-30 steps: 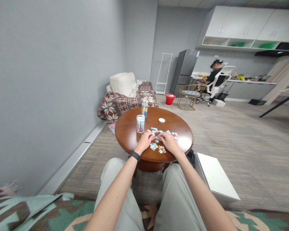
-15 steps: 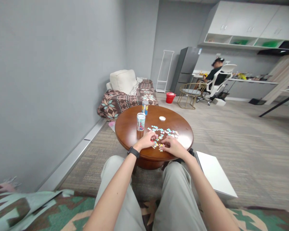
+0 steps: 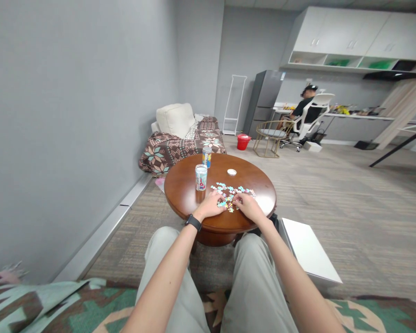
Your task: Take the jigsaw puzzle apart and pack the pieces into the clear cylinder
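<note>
Several loose, pastel puzzle pieces (image 3: pixel 233 191) lie scattered on a round brown wooden table (image 3: pixel 183 185). My left hand (image 3: pixel 212 205), with a black watch on its wrist, rests on the near pieces with its fingers curled over them. My right hand (image 3: pixel 247 205) lies just to the right, fingers bent and touching the same cluster. What each hand pinches is too small to make out. A printed can (image 3: pixel 201 177) stands left of the pieces, and a second can (image 3: pixel 207 157) stands farther back. A small white lid (image 3: pixel 232 172) lies beyond the puzzle.
A white box (image 3: pixel 310 252) sits on the floor at the table's right. A sofa under a patterned blanket (image 3: pixel 180 143) lines the grey wall. Farther off, another person sits in a white office chair (image 3: pixel 310 115), near a gold chair (image 3: pixel 271 136) and a red bucket (image 3: pixel 243 141).
Both hands keep shifting over the near puzzle pieces; the right hand has moved slightly up and left, closer to the left hand. The camera has shifted a little.
</note>
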The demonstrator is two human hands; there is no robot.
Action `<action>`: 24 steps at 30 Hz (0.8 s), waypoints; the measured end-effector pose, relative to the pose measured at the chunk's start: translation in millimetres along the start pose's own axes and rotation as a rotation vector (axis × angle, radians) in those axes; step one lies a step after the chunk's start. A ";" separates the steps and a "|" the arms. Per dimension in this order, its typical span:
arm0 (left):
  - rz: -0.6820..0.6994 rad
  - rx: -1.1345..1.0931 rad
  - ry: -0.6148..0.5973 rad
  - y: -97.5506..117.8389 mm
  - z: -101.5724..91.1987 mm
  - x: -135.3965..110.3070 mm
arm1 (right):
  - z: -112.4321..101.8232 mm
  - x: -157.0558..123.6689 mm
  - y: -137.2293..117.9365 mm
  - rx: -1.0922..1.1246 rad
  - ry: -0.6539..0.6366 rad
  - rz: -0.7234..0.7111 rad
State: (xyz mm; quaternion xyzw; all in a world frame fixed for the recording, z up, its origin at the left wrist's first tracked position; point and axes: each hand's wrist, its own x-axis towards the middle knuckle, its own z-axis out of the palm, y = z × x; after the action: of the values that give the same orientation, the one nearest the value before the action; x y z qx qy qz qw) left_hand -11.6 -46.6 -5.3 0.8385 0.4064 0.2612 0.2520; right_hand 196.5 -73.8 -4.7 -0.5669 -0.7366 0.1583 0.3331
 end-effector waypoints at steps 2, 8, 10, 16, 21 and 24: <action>0.002 -0.006 0.005 0.0 0.0 -0.3 | 1.2 2.1 1.0 0.111 0.020 0.037; 0.007 -0.106 0.037 2.8 -2.6 -2.2 | 6.4 7.1 -8.8 0.512 0.085 0.167; 0.011 -0.177 0.037 4.5 -4.4 -2.7 | 11.2 6.9 -16.2 0.593 0.112 0.186; 0.057 -0.150 -0.009 4.4 -6.3 -1.3 | 30.4 3.7 -30.9 0.685 0.135 0.200; 0.038 -0.148 0.017 3.5 -6.9 -0.9 | 37.3 3.9 -27.4 0.751 0.240 0.185; 0.004 -0.155 0.014 5.9 -8.0 -1.0 | 38.8 3.1 -28.0 0.713 0.311 0.153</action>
State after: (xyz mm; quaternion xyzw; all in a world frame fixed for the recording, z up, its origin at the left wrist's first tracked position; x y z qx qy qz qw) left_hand -14.0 -49.0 4.1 0.8153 0.3851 0.2983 0.3130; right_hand 149.6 -73.8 -14.8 -0.4859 -0.5319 0.3409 0.6039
